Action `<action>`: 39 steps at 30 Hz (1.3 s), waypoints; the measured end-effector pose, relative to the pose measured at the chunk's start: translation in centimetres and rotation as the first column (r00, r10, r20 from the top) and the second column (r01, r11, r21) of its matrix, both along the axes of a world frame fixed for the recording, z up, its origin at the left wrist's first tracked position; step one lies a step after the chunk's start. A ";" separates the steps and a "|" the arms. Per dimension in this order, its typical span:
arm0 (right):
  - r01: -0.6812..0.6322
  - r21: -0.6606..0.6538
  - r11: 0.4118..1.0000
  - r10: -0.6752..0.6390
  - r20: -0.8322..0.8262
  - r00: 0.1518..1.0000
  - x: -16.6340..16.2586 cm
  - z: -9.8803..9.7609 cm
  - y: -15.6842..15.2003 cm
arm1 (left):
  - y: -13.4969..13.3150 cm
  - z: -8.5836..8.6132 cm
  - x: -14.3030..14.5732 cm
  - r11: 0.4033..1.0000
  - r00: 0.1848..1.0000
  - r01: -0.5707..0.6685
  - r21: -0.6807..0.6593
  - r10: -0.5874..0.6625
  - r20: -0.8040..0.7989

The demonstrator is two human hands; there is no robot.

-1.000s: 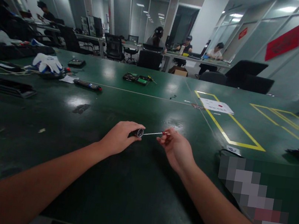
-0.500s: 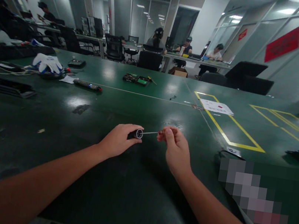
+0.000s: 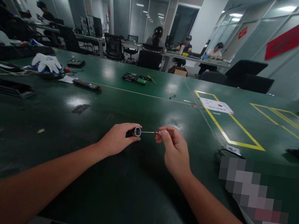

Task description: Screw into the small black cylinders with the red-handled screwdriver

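Observation:
My left hand (image 3: 116, 139) is closed round a short black cylinder (image 3: 137, 131), its thumb and fingers on either side. The cylinder's round end, with a bright silver ring, faces right. My right hand (image 3: 175, 147) pinches a small screwdriver (image 3: 150, 132) by its red handle, which the fingers mostly hide. Its thin metal shaft points left, and the tip reaches the cylinder's ringed end; I cannot tell how far inside it goes. Both hands are above the green table (image 3: 114, 196).
Beyond my hands lie an opened device with a green board (image 3: 140, 79) and a dark pen-shaped tool (image 3: 86, 85). White gloves (image 3: 46, 63) are at the left. A paper sheet (image 3: 216, 106) overlaps a yellow tape outline (image 3: 237, 129) on the right. People sit at the far desks.
The cylinder has shifted slightly left and up in my left hand's grip, its ringed end turned a little. More of the screwdriver's red handle shows at my right fingertips.

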State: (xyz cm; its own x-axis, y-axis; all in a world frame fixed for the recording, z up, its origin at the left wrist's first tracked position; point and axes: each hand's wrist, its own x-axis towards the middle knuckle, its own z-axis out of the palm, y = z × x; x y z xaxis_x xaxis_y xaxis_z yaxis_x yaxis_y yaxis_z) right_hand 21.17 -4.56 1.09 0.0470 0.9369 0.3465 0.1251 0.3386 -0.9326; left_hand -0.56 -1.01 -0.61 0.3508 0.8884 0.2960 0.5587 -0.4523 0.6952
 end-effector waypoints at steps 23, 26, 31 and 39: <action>-0.008 -0.158 0.987 -0.041 -0.300 0.953 0.1 -2.0 2.3 | -0.1 0.7 0.0 0.999 0.996 0.039 0.035 -0.036 -0.082; 0.003 -0.117 0.993 -0.033 -0.254 0.967 0.1 -1.8 2.1 | 0.0 0.5 -0.1 0.999 0.997 0.039 0.037 -0.036 -0.063; 0.020 -0.030 0.999 -0.023 -0.098 0.995 0.1 -0.7 1.3 | -0.1 0.4 -0.1 1.000 0.999 0.018 0.016 -0.018 -0.036; 0.091 0.014 0.996 -0.091 -0.021 0.996 0.1 -0.5 1.0 | -0.3 0.5 0.1 1.000 1.000 0.006 0.004 -0.006 -0.004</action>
